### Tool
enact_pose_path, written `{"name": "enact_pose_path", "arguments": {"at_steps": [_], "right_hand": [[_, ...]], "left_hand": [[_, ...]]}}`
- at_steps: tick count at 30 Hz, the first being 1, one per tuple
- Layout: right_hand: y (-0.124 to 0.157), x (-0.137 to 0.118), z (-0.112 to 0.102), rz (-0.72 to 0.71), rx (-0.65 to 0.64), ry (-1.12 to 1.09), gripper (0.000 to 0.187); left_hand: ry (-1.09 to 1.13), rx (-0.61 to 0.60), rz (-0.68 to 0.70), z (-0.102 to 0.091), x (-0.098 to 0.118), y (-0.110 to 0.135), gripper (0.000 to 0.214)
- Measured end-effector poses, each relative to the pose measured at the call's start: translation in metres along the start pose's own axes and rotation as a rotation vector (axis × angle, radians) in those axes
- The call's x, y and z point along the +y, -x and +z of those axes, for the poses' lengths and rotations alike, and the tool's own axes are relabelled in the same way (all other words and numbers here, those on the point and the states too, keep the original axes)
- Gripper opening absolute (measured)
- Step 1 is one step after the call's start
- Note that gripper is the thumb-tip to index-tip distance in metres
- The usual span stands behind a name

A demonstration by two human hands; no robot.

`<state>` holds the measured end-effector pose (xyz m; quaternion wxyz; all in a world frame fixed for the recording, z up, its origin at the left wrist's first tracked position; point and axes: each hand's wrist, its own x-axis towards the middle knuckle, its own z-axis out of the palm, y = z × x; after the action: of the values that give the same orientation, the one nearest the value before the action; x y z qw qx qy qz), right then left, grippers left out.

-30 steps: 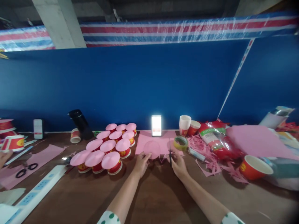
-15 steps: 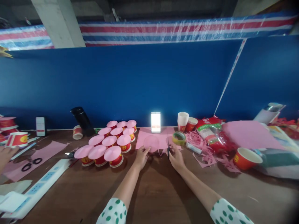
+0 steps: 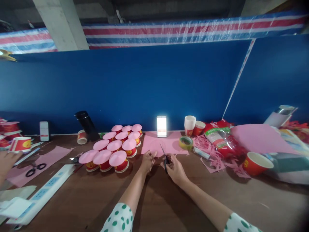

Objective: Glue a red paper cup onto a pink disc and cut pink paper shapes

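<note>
My right hand [image 3: 175, 167] is closed around the dark handles of a pair of scissors [image 3: 162, 149], whose blades point away and slightly left over pink paper. Close to its left, my left hand [image 3: 147, 161] has its fingers curled at the near edge of a pink paper circle [image 3: 156, 150]. The circle blends into the pink paper sheet [image 3: 171, 138] behind it, so its outline is hard to make out. Left of my hands stand several red paper cups with shallow pink paper cones [image 3: 117, 158] on top.
A lit phone [image 3: 162, 126] stands behind the sheet. To the right are a tape roll [image 3: 185, 142], white cups [image 3: 190, 123], pink paper shreds [image 3: 212, 156] and a red cup [image 3: 257, 163]. At left lie a power strip [image 3: 45, 190], black-handled scissors [image 3: 36, 169] and another person's hand [image 3: 8, 161].
My right hand has moved left with the scissors, which now tilt toward my left hand. The pink circle has become less distinct against the sheet. The whole view has shifted slightly.
</note>
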<state>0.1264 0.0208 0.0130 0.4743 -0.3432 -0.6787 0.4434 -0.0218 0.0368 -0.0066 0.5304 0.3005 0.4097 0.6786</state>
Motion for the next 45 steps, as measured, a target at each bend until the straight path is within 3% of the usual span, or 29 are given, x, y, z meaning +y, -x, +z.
{"name": "enact_pose_path", "arguments": {"at_steps": [5,11,17,20,25,30,34,37,41,45], "right_hand": [[0.008,-0.011,0.008,0.003,0.042,0.105,0.031],[0.035,-0.019,0.033,-0.029,-0.081,0.023,0.034],[0.037,-0.012,0.033,-0.043,-0.030,0.045,0.029],[0.040,-0.013,0.031,-0.144,-0.088,0.196,0.036],[0.052,-0.021,0.031,-0.441,-0.329,0.471,0.043],[0.055,-0.045,0.028,-0.549,-0.417,0.468,0.044],[0.031,-0.073,0.004,-0.461,-0.285,0.391,0.038],[-0.001,-0.077,-0.022,-0.425,-0.160,0.415,0.041],[-0.041,-0.056,-0.050,-0.394,-0.020,0.517,0.039],[-0.057,-0.018,-0.061,-0.288,0.089,0.505,0.028]], "left_hand": [[-0.017,-0.003,0.011,-0.002,-0.003,-0.002,0.030],[-0.055,0.047,-0.010,-0.006,-0.006,-0.004,0.028],[-0.048,0.062,-0.013,-0.004,-0.005,-0.004,0.030],[-0.052,0.056,-0.014,-0.003,-0.004,-0.003,0.029],[-0.042,0.005,-0.005,-0.003,-0.002,-0.002,0.025],[-0.039,0.000,0.001,-0.004,-0.003,-0.002,0.021],[-0.056,0.015,-0.013,-0.005,-0.003,-0.003,0.021],[-0.034,0.014,-0.014,-0.004,-0.003,-0.003,0.022],[0.004,0.004,-0.011,-0.004,-0.005,-0.004,0.023],[0.025,0.011,-0.008,-0.004,-0.005,-0.005,0.023]]}}
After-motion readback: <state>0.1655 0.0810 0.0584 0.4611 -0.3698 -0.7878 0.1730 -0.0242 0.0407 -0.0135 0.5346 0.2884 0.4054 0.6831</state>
